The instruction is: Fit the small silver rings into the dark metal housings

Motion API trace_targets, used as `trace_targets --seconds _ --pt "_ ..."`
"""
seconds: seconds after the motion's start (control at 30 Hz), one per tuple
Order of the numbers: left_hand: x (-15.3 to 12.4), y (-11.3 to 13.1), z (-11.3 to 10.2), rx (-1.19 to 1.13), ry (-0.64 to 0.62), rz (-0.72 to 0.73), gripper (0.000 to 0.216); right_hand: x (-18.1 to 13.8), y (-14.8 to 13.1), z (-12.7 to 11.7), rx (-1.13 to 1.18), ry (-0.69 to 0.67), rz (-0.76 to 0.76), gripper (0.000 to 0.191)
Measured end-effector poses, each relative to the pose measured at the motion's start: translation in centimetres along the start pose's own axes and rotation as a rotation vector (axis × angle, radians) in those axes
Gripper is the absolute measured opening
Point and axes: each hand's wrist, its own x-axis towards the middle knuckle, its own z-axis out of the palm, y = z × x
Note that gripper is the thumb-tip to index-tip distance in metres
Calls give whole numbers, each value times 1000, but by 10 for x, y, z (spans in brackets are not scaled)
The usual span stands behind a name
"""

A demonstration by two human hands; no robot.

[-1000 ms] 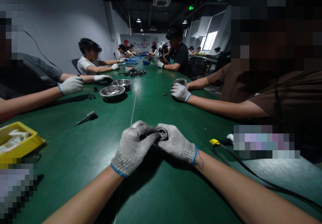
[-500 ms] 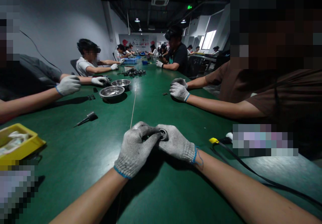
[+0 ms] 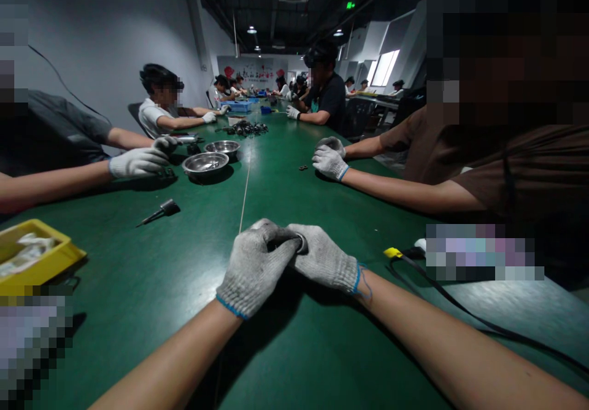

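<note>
Both my hands wear off-white knit gloves with blue cuffs and meet above the green table. A small round metal part (image 3: 301, 243), dark grey with a ring-like rim, is gripped by my right hand (image 3: 324, 259). Most of it is hidden by glove fingers. My left hand (image 3: 257, 266) is closed, its thumb and fingertips pinched together and pressed against the face of the round part. Whether a smaller piece sits inside that pinch is hidden.
A dark pointed tool (image 3: 161, 211) lies left of my hands. Steel bowls (image 3: 205, 164) stand farther off, left of the seam. A yellow bin (image 3: 69, 251) sits at the left edge. On the right are a black cable (image 3: 442, 293) and a co-worker's gloved hands (image 3: 330, 159).
My left fingertips have moved right over the round part, covering its spoked face. The co-worker at left has lowered a gloved hand to small dark parts on the table.
</note>
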Motion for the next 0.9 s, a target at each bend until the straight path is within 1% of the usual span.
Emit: trace_targets --seconds 0.13,0.23,0.3,0.37,0.47,0.53,0.6,0.67,0.77,0.83,0.9 --pt "0 1 0 77 -3 29 12 0 0 1 13 -8 -2 7" --pt "-2 -1 1 165 -14 108 12 0 1 1 12 7 -26 7" --pt "-4 -3 1 253 -16 198 13 -1 1 2 10 14 -46 7" --pt "-6 -5 1 370 -20 318 16 -1 3 1 12 17 -48 6" --pt "-6 -4 0 544 -60 499 22 0 4 0 40 33 -30 6" --pt "-6 -3 -1 619 -73 555 25 1 4 -1 76 43 -14 6" --pt "-7 -2 -1 656 -61 546 27 2 5 0 132 53 9 8" --pt "-8 -2 -1 642 -47 513 29 3 4 0 200 65 28 10" --pt "-10 -5 -2 467 -53 422 32 4 4 -1 285 81 50 8" --pt "-11 -7 -2 321 -69 330 33 4 3 -2 317 79 76 11" --pt "-12 -9 0 226 -91 250 33 4 3 -2 349 76 99 12"
